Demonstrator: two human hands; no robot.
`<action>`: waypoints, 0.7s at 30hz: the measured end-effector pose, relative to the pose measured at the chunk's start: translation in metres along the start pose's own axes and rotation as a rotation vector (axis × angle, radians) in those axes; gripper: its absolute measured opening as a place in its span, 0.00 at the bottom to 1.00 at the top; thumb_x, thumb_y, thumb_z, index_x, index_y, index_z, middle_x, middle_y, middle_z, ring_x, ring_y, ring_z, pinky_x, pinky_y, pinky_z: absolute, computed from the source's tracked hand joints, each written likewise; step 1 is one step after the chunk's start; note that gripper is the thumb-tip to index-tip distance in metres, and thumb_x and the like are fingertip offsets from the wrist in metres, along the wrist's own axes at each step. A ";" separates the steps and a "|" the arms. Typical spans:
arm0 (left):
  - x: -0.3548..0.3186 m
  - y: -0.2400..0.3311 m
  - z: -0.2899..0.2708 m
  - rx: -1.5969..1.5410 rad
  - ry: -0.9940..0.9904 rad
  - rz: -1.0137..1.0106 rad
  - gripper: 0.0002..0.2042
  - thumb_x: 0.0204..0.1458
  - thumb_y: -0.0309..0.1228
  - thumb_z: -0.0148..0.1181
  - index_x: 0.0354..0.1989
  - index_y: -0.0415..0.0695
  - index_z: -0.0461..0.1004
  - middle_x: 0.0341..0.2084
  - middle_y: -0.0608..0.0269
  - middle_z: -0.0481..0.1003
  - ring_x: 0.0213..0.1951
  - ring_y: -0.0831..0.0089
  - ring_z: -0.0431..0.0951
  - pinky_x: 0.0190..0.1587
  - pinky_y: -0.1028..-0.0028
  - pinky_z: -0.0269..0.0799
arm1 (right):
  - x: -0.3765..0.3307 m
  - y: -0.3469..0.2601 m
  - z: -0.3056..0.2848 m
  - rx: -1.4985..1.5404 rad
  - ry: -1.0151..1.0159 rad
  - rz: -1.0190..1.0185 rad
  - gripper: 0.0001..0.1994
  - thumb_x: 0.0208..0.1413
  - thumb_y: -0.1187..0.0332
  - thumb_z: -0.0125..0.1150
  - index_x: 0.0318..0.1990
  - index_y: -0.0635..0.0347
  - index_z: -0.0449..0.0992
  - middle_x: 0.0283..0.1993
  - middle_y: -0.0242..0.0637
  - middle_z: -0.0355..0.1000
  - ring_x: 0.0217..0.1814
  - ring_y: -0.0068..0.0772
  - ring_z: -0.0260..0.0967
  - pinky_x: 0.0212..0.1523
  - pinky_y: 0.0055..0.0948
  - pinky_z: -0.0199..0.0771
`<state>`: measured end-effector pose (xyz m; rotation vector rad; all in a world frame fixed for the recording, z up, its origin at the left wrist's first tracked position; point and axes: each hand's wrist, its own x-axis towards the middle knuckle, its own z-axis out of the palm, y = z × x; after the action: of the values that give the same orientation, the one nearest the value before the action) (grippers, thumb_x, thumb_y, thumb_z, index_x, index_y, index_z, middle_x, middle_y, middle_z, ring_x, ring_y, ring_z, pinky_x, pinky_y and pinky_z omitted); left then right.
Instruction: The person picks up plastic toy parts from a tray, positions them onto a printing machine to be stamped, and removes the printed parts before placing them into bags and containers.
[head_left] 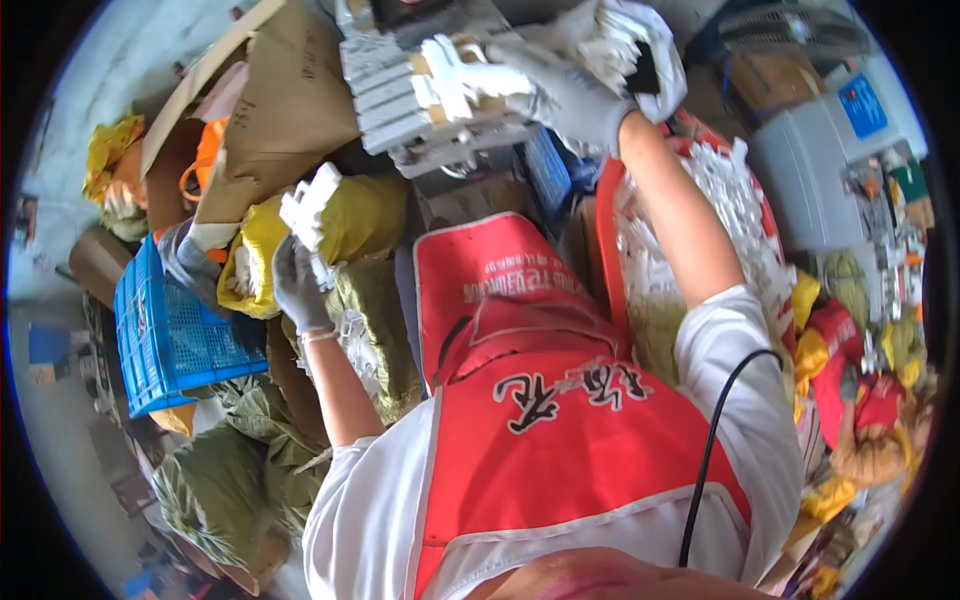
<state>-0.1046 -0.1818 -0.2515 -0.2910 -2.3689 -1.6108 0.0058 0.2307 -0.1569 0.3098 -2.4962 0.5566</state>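
Observation:
In a grey work glove, my left hand [297,285] holds a cluster of white plastic parts [314,208] upright above a yellow sack. My right hand [580,102], gloved the same way, reaches to the grey metal machine [385,95] ahead of me. Its fingers close around the near end of a white plastic piece [450,78] lying across the machine's top; part of the grip is hidden by the glove. The yellow sack [375,215] sits just beyond my left hand, and an open sack of white parts [355,350] stands beside that forearm.
A red tub [607,215] full of white plastic pieces stands to my right. At left are a blue crate [180,320], an open cardboard box [290,110] and green sacks [215,490]. A grey bin [805,165] and a fan [790,30] stand at far right; another person [840,370] is lower.

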 end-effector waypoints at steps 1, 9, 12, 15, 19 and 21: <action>-0.006 -0.013 -0.008 0.048 -0.014 0.010 0.14 0.55 0.29 0.56 0.48 0.36 0.71 0.43 0.60 0.75 0.43 0.75 0.73 0.48 0.76 0.68 | -0.011 -0.006 -0.013 0.113 -0.006 0.117 0.25 0.59 0.57 0.52 0.63 0.49 0.59 0.55 0.46 0.65 0.59 0.44 0.63 0.56 0.35 0.65; -0.052 -0.130 -0.077 0.433 -0.026 -0.118 0.16 0.56 0.28 0.54 0.51 0.32 0.68 0.47 0.51 0.74 0.48 0.65 0.74 0.52 0.72 0.69 | -0.256 0.082 -0.059 -0.315 -0.221 0.889 0.18 0.57 0.60 0.48 0.53 0.53 0.70 0.52 0.43 0.69 0.54 0.47 0.66 0.54 0.37 0.65; -0.051 -0.138 -0.065 0.327 -0.110 -0.134 0.14 0.56 0.27 0.54 0.49 0.33 0.70 0.45 0.53 0.75 0.46 0.66 0.75 0.51 0.72 0.69 | -0.310 0.079 -0.037 -0.269 -0.437 1.102 0.18 0.55 0.60 0.50 0.53 0.51 0.70 0.51 0.46 0.70 0.53 0.48 0.67 0.55 0.38 0.65; -0.054 -0.109 -0.018 0.376 -0.258 -0.098 0.13 0.55 0.30 0.54 0.45 0.35 0.74 0.42 0.54 0.77 0.42 0.67 0.76 0.47 0.71 0.69 | -0.310 0.059 0.003 -0.390 -0.533 0.977 0.19 0.54 0.60 0.50 0.54 0.48 0.70 0.50 0.47 0.71 0.51 0.50 0.68 0.55 0.41 0.64; -0.058 -0.045 0.046 0.333 -0.482 0.069 0.14 0.57 0.33 0.51 0.47 0.38 0.74 0.42 0.58 0.77 0.43 0.68 0.76 0.49 0.72 0.68 | -0.333 0.088 0.050 -0.390 -0.644 1.006 0.19 0.53 0.59 0.49 0.53 0.49 0.71 0.46 0.47 0.72 0.49 0.51 0.69 0.53 0.42 0.66; -0.064 -0.022 0.067 0.176 -0.547 0.022 0.13 0.56 0.30 0.53 0.47 0.38 0.74 0.43 0.58 0.77 0.45 0.71 0.75 0.50 0.73 0.68 | -0.331 0.108 0.038 -0.370 -0.617 0.991 0.18 0.53 0.59 0.49 0.51 0.49 0.71 0.46 0.46 0.72 0.49 0.51 0.69 0.52 0.42 0.67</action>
<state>-0.0574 -0.1285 -0.3151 -0.8055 -2.8636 -1.4338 0.2229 0.3424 -0.4084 -1.1106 -3.1692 0.3546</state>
